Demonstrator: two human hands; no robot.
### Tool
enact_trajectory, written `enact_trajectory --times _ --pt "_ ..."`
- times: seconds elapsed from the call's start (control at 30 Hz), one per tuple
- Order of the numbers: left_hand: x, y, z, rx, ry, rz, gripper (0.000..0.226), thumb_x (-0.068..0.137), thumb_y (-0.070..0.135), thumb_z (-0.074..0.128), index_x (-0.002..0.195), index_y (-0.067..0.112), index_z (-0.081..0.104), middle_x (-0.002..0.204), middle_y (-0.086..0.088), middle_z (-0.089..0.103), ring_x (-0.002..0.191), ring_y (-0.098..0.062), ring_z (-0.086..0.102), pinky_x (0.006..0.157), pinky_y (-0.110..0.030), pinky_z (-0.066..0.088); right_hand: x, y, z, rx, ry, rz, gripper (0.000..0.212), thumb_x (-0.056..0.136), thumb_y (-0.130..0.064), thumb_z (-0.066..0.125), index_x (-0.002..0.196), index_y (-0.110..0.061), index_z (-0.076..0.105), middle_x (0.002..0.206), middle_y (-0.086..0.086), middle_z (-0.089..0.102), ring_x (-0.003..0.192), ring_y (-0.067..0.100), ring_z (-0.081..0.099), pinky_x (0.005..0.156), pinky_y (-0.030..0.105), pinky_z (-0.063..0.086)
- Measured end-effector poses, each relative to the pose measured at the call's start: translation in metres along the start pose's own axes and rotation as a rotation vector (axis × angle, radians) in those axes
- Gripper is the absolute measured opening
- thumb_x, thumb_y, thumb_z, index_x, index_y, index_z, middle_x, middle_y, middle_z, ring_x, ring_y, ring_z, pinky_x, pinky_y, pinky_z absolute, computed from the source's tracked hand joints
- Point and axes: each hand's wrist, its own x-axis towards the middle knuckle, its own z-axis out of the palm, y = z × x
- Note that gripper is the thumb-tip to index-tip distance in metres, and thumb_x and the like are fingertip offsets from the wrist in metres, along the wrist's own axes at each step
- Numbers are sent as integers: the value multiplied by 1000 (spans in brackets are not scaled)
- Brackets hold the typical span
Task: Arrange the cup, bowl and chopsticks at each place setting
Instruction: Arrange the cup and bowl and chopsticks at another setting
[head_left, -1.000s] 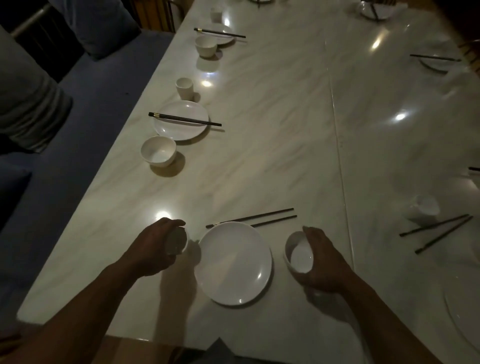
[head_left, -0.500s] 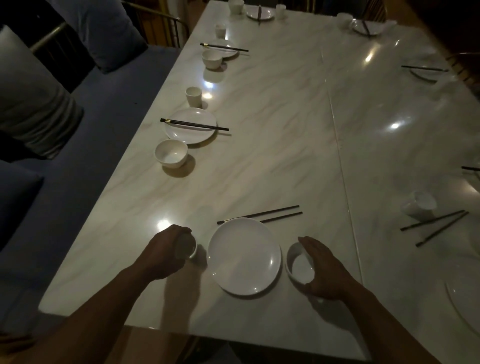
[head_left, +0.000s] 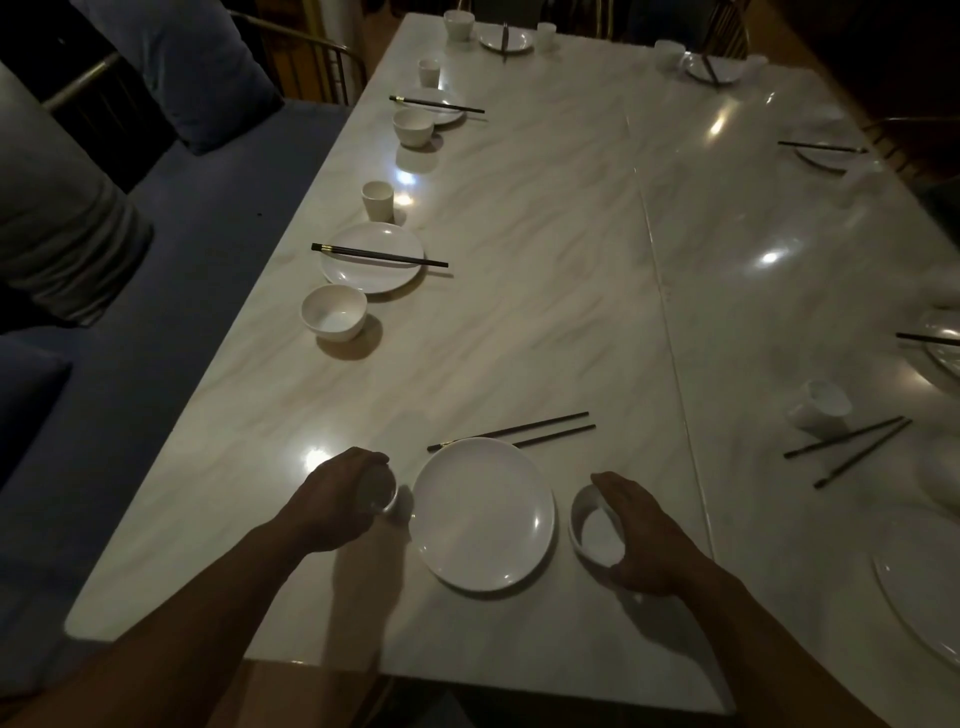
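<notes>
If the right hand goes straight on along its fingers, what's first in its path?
Likely the tips of the chopsticks lying beyond the plate; the right hand, at the bowl, points forward-left at them. Depth is unclear.

Left hand: fingers curled, gripped cup. Right hand: cupped round bowl. Forearms reached forward.

White ceramic cup, white ceramic bowl in fingers; black slim chopsticks beyond fingertips; grey-veined cream marble tabletop.
</notes>
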Motion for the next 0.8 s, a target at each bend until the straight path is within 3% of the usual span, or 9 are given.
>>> enact_trajectory --times 0.63,0.8 --pt "-3 -3 -7 22 -33 -21 76 57 11 80 130 16 57 126 0 59 111 -24 59 83 -22 38 8 4 -1 -34 -26 -12 124 68 -38 85 156 -25 -2 164 -5 -1 151 16 0 122 31 14" --pt "-2 0 -12 19 -64 -26 76 59 13 81 129 18 55 123 1 58 109 -23 58 84 -28 46 10 6 -3 -34 -40 -35 123 68 -40 84 156 -25 -1 164 -3 1 151 17 1 122 30 13"
